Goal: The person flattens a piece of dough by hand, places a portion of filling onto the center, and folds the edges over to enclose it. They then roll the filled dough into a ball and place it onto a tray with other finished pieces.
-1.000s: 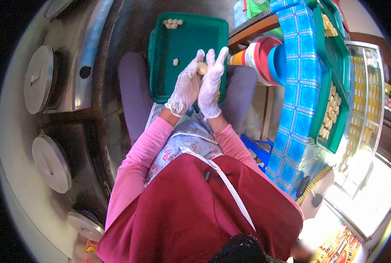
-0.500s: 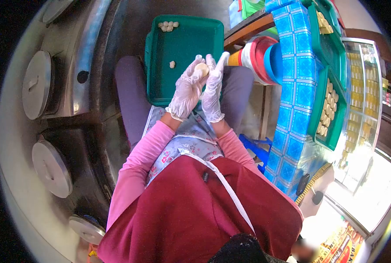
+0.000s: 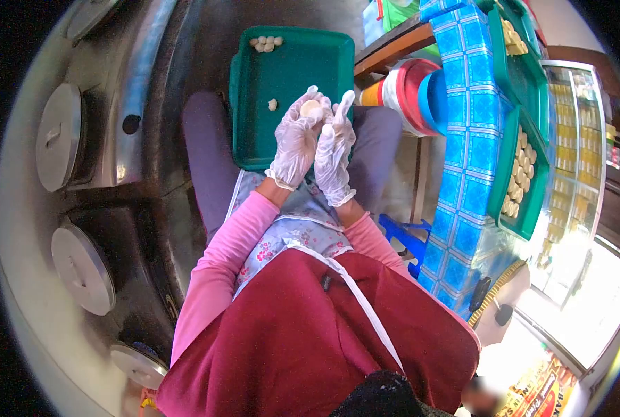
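Note:
Both my hands wear thin whitish gloves and are close together over the near right part of a green tray (image 3: pixel 292 69) on my lap. A pale, flattened round of dough (image 3: pixel 311 109) rests in the fingers of my left hand (image 3: pixel 294 142), which are curled around it. My right hand (image 3: pixel 335 149) is right beside it, fingers stretched upward and its fingertips near the dough's edge. On the tray, a small lump of dough (image 3: pixel 273 105) lies left of my hands. Several dough balls (image 3: pixel 266 44) are grouped in the far left corner.
To the right, a table with a blue checked cloth (image 3: pixel 466 146) bears green trays, one with rows of shaped dough pieces (image 3: pixel 520 174). Red and blue basins (image 3: pixel 431 101) stand beside it. Large pots with metal lids (image 3: pixel 58 137) line the left side. A blue stool (image 3: pixel 407 243) is under the table.
My right hand has tilted and slid slightly down from the dough, its fingers moving off its face. The dough round shows more fully in my left hand, which has shifted slightly left.

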Demonstrator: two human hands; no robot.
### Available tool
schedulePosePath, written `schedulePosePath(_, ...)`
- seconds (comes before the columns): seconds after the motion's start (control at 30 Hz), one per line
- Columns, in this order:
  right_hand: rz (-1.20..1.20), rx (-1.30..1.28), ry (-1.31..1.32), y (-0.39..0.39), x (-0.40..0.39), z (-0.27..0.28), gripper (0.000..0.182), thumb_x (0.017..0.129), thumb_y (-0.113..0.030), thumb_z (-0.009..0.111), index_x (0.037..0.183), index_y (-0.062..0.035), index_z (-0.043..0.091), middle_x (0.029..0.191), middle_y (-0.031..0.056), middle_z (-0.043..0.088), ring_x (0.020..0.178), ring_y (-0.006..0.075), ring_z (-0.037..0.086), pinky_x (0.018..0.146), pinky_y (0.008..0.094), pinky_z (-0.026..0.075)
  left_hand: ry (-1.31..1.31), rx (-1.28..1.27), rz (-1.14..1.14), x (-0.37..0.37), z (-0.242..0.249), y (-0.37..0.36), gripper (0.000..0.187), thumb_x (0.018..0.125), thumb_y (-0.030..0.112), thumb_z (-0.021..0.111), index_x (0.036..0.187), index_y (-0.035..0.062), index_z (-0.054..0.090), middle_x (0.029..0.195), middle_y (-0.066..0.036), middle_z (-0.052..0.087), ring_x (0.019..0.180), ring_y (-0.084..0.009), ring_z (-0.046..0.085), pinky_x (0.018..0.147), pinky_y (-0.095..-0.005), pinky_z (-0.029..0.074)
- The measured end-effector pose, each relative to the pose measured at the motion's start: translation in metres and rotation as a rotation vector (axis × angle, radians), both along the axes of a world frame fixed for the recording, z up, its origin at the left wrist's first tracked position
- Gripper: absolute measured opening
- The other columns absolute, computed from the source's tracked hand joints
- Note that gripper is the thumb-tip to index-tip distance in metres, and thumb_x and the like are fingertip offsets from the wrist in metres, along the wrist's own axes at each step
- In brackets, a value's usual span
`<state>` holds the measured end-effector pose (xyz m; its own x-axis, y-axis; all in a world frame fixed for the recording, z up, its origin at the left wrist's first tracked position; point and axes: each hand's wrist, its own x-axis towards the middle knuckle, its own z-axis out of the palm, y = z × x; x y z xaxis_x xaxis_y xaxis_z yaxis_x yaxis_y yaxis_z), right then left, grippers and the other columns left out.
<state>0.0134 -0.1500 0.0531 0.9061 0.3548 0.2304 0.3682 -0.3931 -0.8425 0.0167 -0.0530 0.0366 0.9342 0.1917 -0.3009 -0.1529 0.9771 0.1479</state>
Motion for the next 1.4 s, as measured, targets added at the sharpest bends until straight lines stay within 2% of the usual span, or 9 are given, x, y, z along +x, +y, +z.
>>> schedulePosePath(0.23,0.055,-0.041,-0.082,0.005,-0.001,-0.01,0.061,0.109,-0.028,0.035,0.161,-0.0011,0.017,0.168,0.0182,0.016,0.138,0.0344,0.038,0.113,0.044,0.028,0.154,-0.008,0.032,0.005,-0.005,0.003,0.027,0.094,-0.001,0.063,0.12,0.0003,0.06,0.116,-0.013,0.065,0.108,-0.0254,0.065,0.099,-0.0415,0.055)
schedulePosePath(0.47,0.076,0.151,0.008,0.003,0.032,0.0,0.071,0.098,-0.019,0.061,0.159,-0.0018,0.028,0.151,0.0146,0.051,0.119,0.0284,0.056,0.104,0.04,0.04,0.22,-0.167,-0.075,-0.002,-0.021,0.016,0.026,0.1,0.012,0.06,0.124,0.0017,0.06,0.121,-0.014,0.065,0.105,-0.0268,0.066,0.09,-0.039,0.057)
schedulePosePath(0.6,0.202,-0.168,-0.271,-0.007,0.038,0.015,0.08,0.086,-0.005,0.076,0.155,-0.0008,0.035,0.156,0.0178,0.043,0.134,0.0246,0.052,0.109,0.0369,0.044,0.131,-0.109,-0.107,-0.002,-0.021,0.019,0.029,0.101,0.006,0.056,0.128,-0.0052,0.057,0.126,-0.018,0.063,0.112,-0.0332,0.065,0.099,-0.0447,0.056)
schedulePosePath(0.73,0.165,0.264,0.188,-0.01,0.039,0.009,0.071,0.081,-0.002,0.078,0.146,0.0023,0.049,0.159,0.0151,0.04,0.135,0.0223,0.051,0.113,0.0359,0.041,0.165,0.051,-0.087,-0.004,-0.007,0.015,0.033,0.101,0.002,0.054,0.133,-0.0068,0.051,0.122,-0.019,0.063,0.106,-0.0309,0.066,0.093,-0.0443,0.059)
schedulePosePath(1.03,0.068,0.02,0.096,-0.011,0.036,0.014,0.07,0.083,-0.014,0.08,0.145,0.0003,0.051,0.159,0.0175,0.04,0.139,0.0259,0.048,0.112,0.0348,0.041,0.16,0.371,-0.061,-0.005,-0.01,0.014,0.049,0.098,0.006,0.063,0.143,-0.0079,0.046,0.13,-0.018,0.063,0.114,-0.024,0.065,0.099,-0.0365,0.053)
schedulePosePath(1.13,-0.121,0.178,0.42,-0.003,0.019,0.029,0.074,0.089,-0.015,0.076,0.151,0.003,0.04,0.147,0.0169,0.054,0.128,0.0204,0.058,0.108,0.0315,0.045,0.193,0.643,-0.01,-0.005,-0.009,0.008,0.045,0.099,0.008,0.063,0.141,-0.0041,0.053,0.129,-0.016,0.066,0.114,-0.0213,0.064,0.101,-0.0329,0.05)
schedulePosePath(1.17,-0.112,0.266,0.359,-0.002,0.018,0.019,0.037,0.091,-0.016,0.072,0.124,-0.0002,0.069,0.148,0.02,0.053,0.131,0.0259,0.056,0.111,0.0379,0.043,0.252,0.792,-0.009,-0.005,0.0,0.007,0.042,0.098,0.008,0.063,0.138,-0.0036,0.057,0.128,-0.015,0.067,0.113,-0.0197,0.064,0.101,-0.0313,0.048)
schedulePosePath(1.27,-0.196,0.631,0.556,-0.008,0.023,-0.002,0.053,0.09,-0.011,0.073,0.139,0.0006,0.057,0.117,0.0103,0.07,0.1,0.0146,0.067,0.088,0.0277,0.054,0.255,0.85,-0.111,-0.002,0.017,0.007,0.035,0.097,0.009,0.064,0.13,-0.002,0.066,0.126,-0.013,0.069,0.111,-0.0167,0.064,0.103,-0.0295,0.046)
schedulePosePath(1.4,-0.222,0.58,0.703,-0.028,0.027,0.032,0.062,0.083,-0.016,0.076,0.139,0.003,0.056,0.104,0.0094,0.071,0.086,0.015,0.066,0.074,0.0286,0.053,0.127,1.047,-0.168,-0.004,0.021,0.004,0.036,0.097,0.007,0.064,0.131,-0.0016,0.065,0.117,-0.011,0.073,0.104,-0.015,0.067,0.098,-0.0294,0.049)
